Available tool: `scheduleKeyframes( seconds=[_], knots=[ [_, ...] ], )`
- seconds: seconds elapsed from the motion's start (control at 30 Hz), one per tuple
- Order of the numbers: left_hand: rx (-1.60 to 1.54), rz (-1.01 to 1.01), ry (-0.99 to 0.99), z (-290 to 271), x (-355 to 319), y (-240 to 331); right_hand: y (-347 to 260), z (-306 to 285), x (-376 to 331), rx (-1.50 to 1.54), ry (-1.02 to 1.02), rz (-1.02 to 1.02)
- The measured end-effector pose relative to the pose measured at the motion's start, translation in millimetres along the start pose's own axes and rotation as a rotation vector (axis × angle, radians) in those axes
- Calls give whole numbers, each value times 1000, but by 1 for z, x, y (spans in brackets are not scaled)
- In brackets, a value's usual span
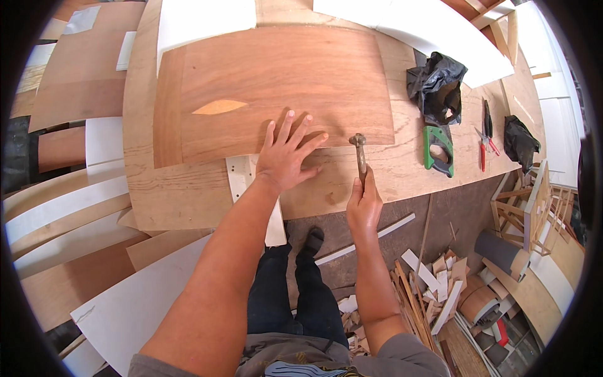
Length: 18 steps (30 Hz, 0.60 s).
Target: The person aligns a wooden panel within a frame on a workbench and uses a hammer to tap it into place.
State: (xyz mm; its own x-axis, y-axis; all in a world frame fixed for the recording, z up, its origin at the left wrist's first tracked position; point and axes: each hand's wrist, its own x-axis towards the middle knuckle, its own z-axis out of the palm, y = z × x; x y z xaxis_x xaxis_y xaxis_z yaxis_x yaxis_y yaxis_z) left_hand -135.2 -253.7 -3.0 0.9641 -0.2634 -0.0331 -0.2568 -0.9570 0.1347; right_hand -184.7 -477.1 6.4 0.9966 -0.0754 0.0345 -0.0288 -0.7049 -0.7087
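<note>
A reddish-brown plywood panel (282, 69) with a pale leaf-shaped patch (220, 107) lies on the wooden workbench (182, 201). My left hand (287, 152) rests on the panel's near edge, fingers spread out flat. In my right hand (365, 204) is a hammer (360, 154), its handle gripped upright and its head at the panel's near edge, toward the right corner. Whether the hammer head touches the panel, I cannot tell. Below my left wrist, a white strip (240, 177) with small holes juts out from under the panel.
To the right on the bench are a black plastic bag (436, 85), a green-handled saw (438, 151), red-handled pliers (483, 154) and a smaller black bag (520, 143). White boards (427, 38) lie along the far side. Wood offcuts (440, 279) pile on the floor at right; stacked panels (69, 195) stand left.
</note>
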Motion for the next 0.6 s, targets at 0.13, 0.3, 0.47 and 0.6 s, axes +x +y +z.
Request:
scheduleKeyframes(
  seconds=[0.13, 0.3, 0.47, 0.6],
  knots=[
    [15, -3, -2, 0, -1, -1, -11, -17, 0, 42, 32, 45],
    [-3, -3, 18, 0, 1, 1, -4, -9, -4, 72, 156, -62],
    [-11, -1, 1, -3, -1, -1, -14, -17, 4, 22, -14, 37],
    [-13, 1, 19, 0, -1, -1, -16, -20, -3, 84, 92, -28]
  ],
)
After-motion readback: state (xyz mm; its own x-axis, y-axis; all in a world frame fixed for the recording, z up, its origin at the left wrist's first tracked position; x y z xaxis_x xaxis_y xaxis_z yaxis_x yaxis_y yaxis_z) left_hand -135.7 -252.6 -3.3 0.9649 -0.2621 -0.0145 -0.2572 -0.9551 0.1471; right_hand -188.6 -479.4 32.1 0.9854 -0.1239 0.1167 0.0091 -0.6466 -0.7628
